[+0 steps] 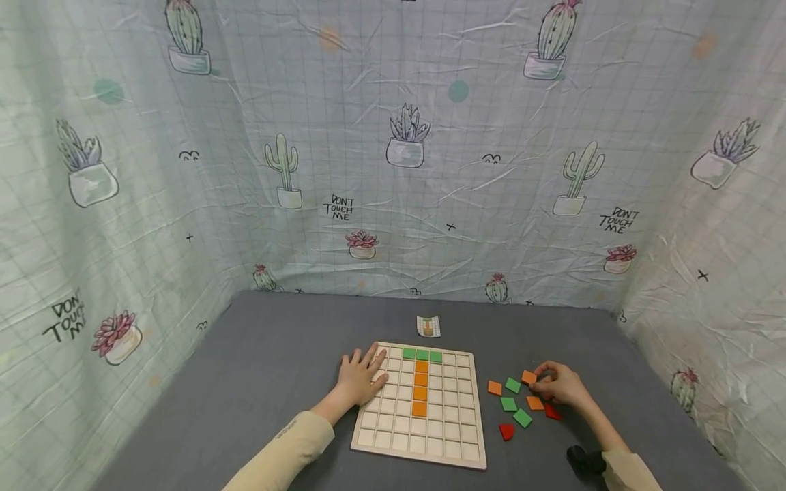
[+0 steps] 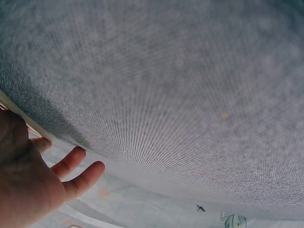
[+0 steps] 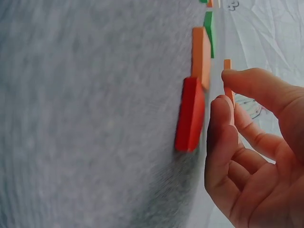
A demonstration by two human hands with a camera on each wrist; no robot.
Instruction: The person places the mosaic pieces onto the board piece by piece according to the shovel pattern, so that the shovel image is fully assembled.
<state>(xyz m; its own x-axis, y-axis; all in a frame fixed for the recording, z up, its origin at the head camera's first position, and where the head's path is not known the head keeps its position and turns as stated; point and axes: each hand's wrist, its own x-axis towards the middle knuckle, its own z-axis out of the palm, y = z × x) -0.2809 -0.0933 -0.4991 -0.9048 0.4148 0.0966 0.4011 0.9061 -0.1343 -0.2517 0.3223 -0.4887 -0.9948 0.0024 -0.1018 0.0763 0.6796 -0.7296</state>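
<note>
My left hand [image 1: 360, 378] rests with spread fingers on the upper left edge of a wooden grid board [image 1: 399, 455]. In the left wrist view, the thumb and fingers of the left hand [image 2: 28, 175] stretch out at the board's edge. Three green tiles lie in the board's top row, with a column of orange tiles [image 1: 420, 393] below them. To the right of the board, my right hand [image 1: 561, 385] pinches a square orange tile [image 3: 227, 64] between thumb and fingertips. The right wrist view shows that tile raised off the table, edge-on.
Loose tiles lie around my right hand: green tiles [image 1: 522, 418], orange tiles [image 1: 495, 388], and red rounded pieces [image 1: 506, 432]. A small pattern card [image 1: 428, 326] lies behind the board. The grey tabletop [image 1: 276, 354] meets a cactus-print curtain [image 1: 344, 273] at the back and sides.
</note>
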